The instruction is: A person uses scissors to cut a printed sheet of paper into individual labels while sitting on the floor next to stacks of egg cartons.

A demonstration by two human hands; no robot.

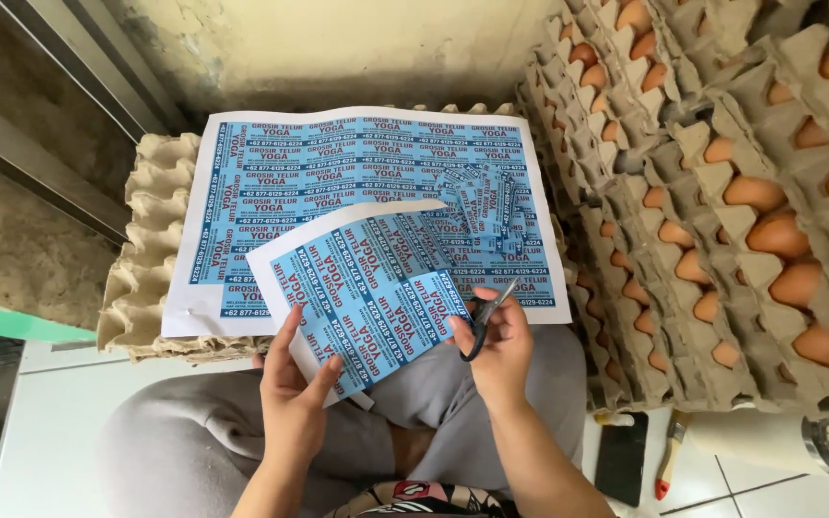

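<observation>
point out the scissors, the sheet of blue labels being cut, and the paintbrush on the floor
scissors (pixel 485 319), head view, on the black handles in the right hand
sheet of blue labels (pixel 367 297), head view, middle of the printed face
paintbrush (pixel 669 465), head view, on its wooden handle

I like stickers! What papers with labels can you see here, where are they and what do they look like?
Label sheet being cut: held in the left hand, white paper with blue rectangles, red lettering.
Full label sheet: flat on stacked empty egg trays, same blue grid.
Cut labels: small blue pile on that sheet.
</observation>
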